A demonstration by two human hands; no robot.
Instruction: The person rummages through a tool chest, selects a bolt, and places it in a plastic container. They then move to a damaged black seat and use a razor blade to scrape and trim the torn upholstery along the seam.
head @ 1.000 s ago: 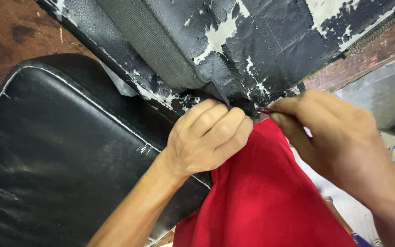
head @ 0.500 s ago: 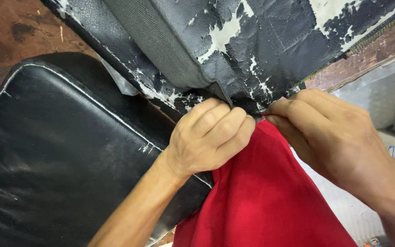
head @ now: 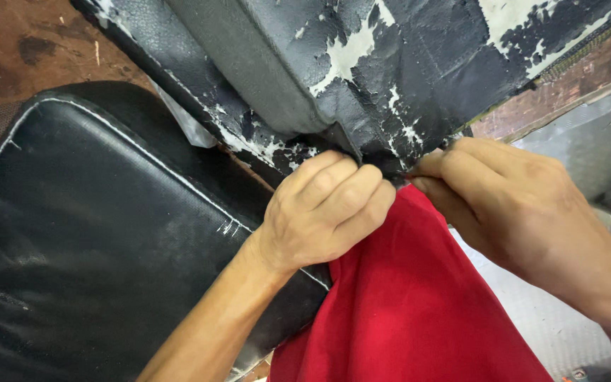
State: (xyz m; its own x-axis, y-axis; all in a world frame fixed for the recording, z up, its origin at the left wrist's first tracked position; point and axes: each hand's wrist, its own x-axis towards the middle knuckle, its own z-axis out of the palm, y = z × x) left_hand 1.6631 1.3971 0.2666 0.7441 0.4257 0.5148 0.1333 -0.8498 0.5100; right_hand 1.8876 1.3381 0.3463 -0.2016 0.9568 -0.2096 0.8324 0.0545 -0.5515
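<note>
A worn black seat cover [head: 404,78] with peeling white patches lies across the top of the view. Below it hangs a red cloth [head: 404,304], its top edge meeting the torn edge of the cover. My left hand [head: 323,212] is clenched on that edge, knuckles up, gripping the cover where it meets the red cloth. My right hand [head: 510,201] pinches the same seam from the right, fingertips pressed together at the red cloth's top. Whether the right fingers hold a small tool is hidden.
A black padded cushion [head: 86,240] with white piping fills the lower left. Brown stained floor [head: 22,49] shows at upper left. A grey metal surface [head: 588,148] lies at the right, beyond a brown wooden strip [head: 567,85].
My right hand has closed in leftward onto the seam, its fingertips now pressed against the cover's edge. The left hand has kept its grip in place.
</note>
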